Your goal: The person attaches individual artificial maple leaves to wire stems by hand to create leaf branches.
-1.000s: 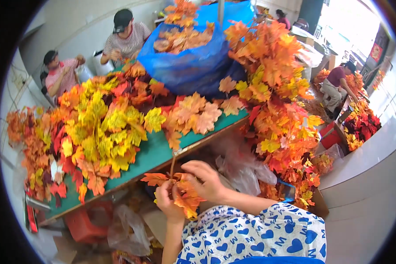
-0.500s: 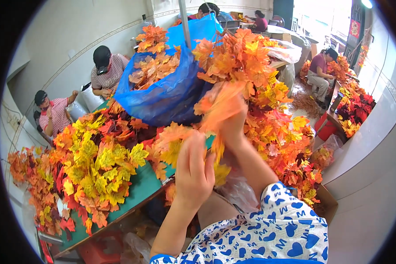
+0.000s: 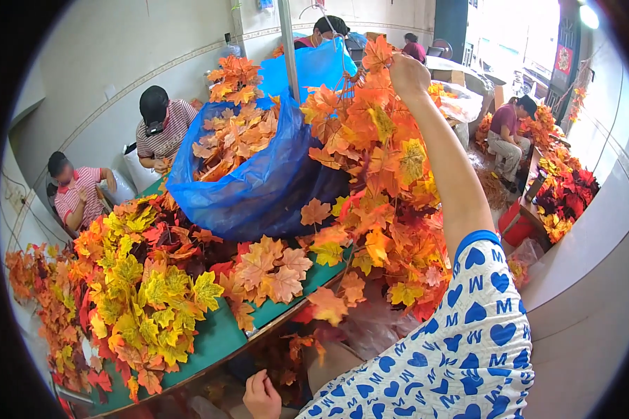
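Artificial maple-leaf garland point(image 3: 370, 140) hung high above green table point(image 3: 217, 335), top end pinched in raised right hand point(image 3: 407, 73), fingers clamped on it. Judged light, floppy, tangle-prone; best gripped at stem. Left hand point(image 3: 261, 396) low, curled loosely, empty. Blue bag point(image 3: 258, 181) of leaves behind.

1. A big blue plastic bag point(image 3: 258, 188) sits in the middle of the picture. It is full of orange leaves.
2. A green table point(image 3: 220, 335) runs across the lower left.
3. A pile of yellow and red leaves point(image 3: 136, 286) lies on the table, at the left.
4. Two people in striped shirts point(image 3: 162, 129) sit at the upper left, by the wall.
5. A person in a dark red shirt point(image 3: 503, 133) sits at the upper right.
6. A red bucket point(image 3: 517, 223) stands at the right.
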Motion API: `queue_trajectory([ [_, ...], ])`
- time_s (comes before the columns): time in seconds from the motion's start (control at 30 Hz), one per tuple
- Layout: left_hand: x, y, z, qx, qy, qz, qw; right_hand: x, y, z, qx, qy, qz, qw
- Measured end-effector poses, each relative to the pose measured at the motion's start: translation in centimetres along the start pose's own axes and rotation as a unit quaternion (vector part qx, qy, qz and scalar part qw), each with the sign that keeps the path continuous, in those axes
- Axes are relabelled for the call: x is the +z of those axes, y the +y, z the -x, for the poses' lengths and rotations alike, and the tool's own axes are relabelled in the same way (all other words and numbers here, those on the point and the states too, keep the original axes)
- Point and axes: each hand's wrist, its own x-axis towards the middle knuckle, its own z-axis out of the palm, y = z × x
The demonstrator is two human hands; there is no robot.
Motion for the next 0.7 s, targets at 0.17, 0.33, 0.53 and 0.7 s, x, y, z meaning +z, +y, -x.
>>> queue_trajectory([
  [0.17,0.0,-0.5,2.2,-0.08,-0.012,-0.026,0.996,-0.3,-0.5,0.5,-0.03,-0.027,0.105,0.994],
  [0.33,-0.5,0.0,2.0,-0.126,-0.074,-0.054,0.988,1.9,-0.3,0.7,-0.108,0.034,0.137,0.984],
  [0.53,0.7,-1.1,2.6,-0.097,-0.058,-0.046,0.993,2.6,-0.4,1.0,-0.169,0.095,0.163,0.967],
  [0.7,1.3,-0.8,3.0,-0.109,-0.075,-0.058,0.99,2.3,-0.6,0.7,-0.159,0.106,0.178,0.965],
])
